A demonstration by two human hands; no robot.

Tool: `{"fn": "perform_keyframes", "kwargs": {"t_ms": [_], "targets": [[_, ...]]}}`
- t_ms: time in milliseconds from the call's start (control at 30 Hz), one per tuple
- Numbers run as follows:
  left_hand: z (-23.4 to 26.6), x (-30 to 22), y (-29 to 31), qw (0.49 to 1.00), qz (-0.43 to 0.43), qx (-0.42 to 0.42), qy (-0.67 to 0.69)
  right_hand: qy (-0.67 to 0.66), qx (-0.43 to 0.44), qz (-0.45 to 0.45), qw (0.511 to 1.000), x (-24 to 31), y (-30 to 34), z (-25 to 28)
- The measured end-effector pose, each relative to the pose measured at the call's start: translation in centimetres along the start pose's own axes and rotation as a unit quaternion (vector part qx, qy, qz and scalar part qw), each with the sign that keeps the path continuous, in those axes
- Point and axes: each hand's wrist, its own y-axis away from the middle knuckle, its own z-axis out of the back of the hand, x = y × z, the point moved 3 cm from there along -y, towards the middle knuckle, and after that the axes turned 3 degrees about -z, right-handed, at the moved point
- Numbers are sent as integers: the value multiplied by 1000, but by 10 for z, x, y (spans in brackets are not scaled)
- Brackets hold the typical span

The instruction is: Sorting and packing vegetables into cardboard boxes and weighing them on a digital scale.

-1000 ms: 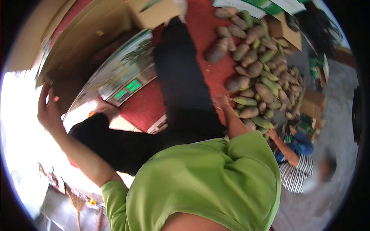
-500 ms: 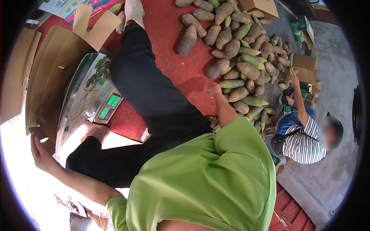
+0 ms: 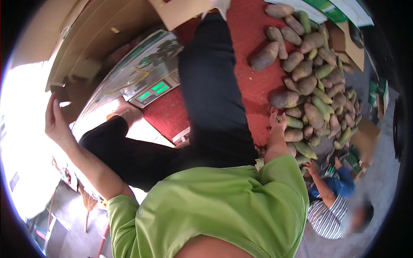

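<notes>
left hand (image 3: 56, 122) spread, empty, beside one carton (image 3: 97, 36) — right hand (image 3: 277, 122) half-curled at one green vegetable (image 3: 294, 122), hold unclear

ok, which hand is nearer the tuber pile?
Right: the right hand is at the left edge of the tuber pile; the left hand across the legs, by the cardboard box.

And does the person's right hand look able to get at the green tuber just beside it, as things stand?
Probably yes: the right hand is at the edge of the pile, close beside the green tuber, and nothing visible lies between them. Whether they touch, I cannot tell.
</notes>
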Motion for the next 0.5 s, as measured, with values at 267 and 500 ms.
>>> {"fn": "perform_keyframes", "kwargs": {"t_ms": [267,500], "targets": [[-9,-6,4,1000,-7,0,-11,140,-52,164,975,54,-21,13],[-19,-3,4,1000,-1,27,-2,275,-22,229,934,81,4,31]]}}
